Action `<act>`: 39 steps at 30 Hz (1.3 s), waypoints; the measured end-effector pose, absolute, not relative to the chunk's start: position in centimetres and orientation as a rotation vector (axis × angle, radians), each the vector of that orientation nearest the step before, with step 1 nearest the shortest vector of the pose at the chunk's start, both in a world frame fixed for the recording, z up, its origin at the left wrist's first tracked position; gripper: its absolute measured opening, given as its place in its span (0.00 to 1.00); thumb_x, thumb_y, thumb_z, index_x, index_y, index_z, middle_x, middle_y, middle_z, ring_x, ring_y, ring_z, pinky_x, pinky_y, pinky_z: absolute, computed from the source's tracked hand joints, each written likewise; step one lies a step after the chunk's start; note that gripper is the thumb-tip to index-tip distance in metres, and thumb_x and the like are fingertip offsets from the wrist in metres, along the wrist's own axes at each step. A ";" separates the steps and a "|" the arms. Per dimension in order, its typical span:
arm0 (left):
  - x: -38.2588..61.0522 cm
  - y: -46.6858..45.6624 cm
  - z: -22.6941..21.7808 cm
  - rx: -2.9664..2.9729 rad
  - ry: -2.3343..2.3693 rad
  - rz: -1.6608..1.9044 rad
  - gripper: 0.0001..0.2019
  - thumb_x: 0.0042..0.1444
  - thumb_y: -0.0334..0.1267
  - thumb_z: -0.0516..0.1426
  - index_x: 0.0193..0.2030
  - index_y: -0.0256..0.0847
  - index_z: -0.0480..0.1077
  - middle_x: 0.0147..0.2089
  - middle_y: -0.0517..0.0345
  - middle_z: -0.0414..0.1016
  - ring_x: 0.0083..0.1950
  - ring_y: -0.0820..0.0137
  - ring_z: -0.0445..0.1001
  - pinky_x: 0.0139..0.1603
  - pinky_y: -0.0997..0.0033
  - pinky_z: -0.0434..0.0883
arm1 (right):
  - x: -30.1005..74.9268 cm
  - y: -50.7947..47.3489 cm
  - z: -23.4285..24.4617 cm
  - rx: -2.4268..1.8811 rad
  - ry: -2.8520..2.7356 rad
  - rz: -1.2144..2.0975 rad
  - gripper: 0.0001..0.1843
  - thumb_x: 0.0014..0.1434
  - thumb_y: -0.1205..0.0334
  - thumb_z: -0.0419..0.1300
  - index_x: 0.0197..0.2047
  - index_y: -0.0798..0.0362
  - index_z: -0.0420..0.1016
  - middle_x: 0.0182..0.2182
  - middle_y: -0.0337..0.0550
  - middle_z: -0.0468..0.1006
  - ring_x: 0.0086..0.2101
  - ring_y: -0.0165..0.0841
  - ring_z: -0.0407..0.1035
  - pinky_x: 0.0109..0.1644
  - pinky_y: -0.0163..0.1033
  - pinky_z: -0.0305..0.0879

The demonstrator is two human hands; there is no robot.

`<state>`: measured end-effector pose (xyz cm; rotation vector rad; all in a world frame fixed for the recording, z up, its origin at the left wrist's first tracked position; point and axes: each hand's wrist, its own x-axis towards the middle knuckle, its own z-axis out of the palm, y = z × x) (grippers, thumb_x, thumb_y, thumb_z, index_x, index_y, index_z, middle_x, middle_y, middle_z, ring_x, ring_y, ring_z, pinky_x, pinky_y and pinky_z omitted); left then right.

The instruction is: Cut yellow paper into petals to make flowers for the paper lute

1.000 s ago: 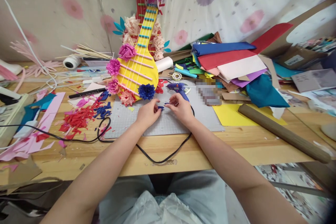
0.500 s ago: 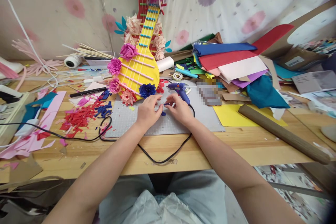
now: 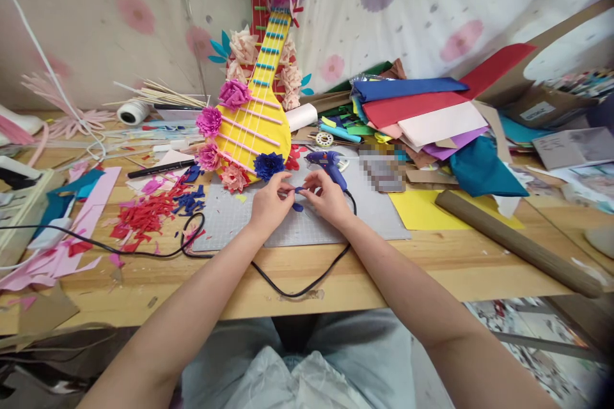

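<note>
Closer together than a second ago, your left hand [image 3: 274,200] and right hand [image 3: 324,198] now meet over one blue paper piece [image 3: 298,190]! On your side of them, the black cable [image 3: 297,296] loops across the tabletop. Just below your fingertips, a loose blue scrap [image 3: 298,208] lies on the gray mat [image 3: 297,233]. Thumbs and fingers are pinched nearly closed, each hand gripping one end. It looks light, soft, easily creased or torn, so hold it lightly by the edges! Beyond your right hand, the glue gun [image 3: 330,164]; beyond your left, a blue flower [image 3: 269,166] on the yellow instrument [image 3: 282,136].
</note>
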<state>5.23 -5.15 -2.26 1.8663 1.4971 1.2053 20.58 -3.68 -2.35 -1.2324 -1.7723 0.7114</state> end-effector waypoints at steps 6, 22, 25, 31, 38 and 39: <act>5.4 -4.9 -2.5 1.655 1.343 1.287 0.20 0.47 0.30 0.58 0.49 0.41 0.64 0.39 0.55 0.77 0.37 0.72 0.76 0.37 0.72 0.72 | 20.5 -3.7 -2.3 -1.219 -1.732 0.765 0.12 0.51 0.57 0.60 0.34 0.51 0.61 0.29 0.40 0.75 0.30 0.30 0.69 0.31 0.36 0.61; 4.0 -4.4 -2.4 1.238 1.267 1.429 0.19 0.42 0.34 0.61 0.42 0.40 0.63 0.30 0.60 0.74 0.29 0.72 0.75 0.30 0.71 0.73 | 27.0 -1.5 -0.5 -1.727 -1.613 0.361 0.22 0.43 0.41 0.62 0.24 0.53 0.66 0.22 0.40 0.70 0.25 0.31 0.62 0.29 0.37 0.55; 2.6 -3.9 -1.5 1.228 1.264 1.576 0.19 0.40 0.33 0.61 0.41 0.40 0.64 0.29 0.60 0.74 0.30 0.72 0.75 0.31 0.71 0.73 | 26.8 0.0 -1.8 -1.662 -1.673 0.216 0.26 0.42 0.39 0.61 0.31 0.54 0.69 0.30 0.47 0.73 0.32 0.36 0.65 0.35 0.40 0.59; -0.7 -2.8 0.0 1.068 1.318 1.773 0.19 0.39 0.32 0.62 0.39 0.40 0.62 0.29 0.61 0.74 0.28 0.72 0.75 0.30 0.72 0.73 | 25.3 1.7 -3.6 -1.625 -1.737 0.289 0.21 0.49 0.42 0.57 0.28 0.55 0.71 0.29 0.49 0.74 0.34 0.40 0.66 0.39 0.46 0.61; -0.5 -3.3 0.0 1.133 1.361 1.529 0.20 0.35 0.31 0.63 0.38 0.39 0.63 0.25 0.62 0.74 0.26 0.71 0.74 0.29 0.69 0.73 | 24.6 -1.8 -0.9 -1.324 -1.485 0.930 0.25 0.46 0.41 0.59 0.35 0.55 0.72 0.24 0.41 0.73 0.24 0.30 0.65 0.27 0.36 0.60; -0.4 -3.4 -0.1 1.170 1.377 1.509 0.20 0.35 0.31 0.63 0.38 0.39 0.63 0.25 0.62 0.74 0.26 0.71 0.74 0.30 0.69 0.72 | 24.3 -2.3 -0.7 -1.292 -1.532 1.028 0.24 0.46 0.40 0.60 0.34 0.55 0.72 0.21 0.39 0.71 0.22 0.28 0.63 0.25 0.35 0.59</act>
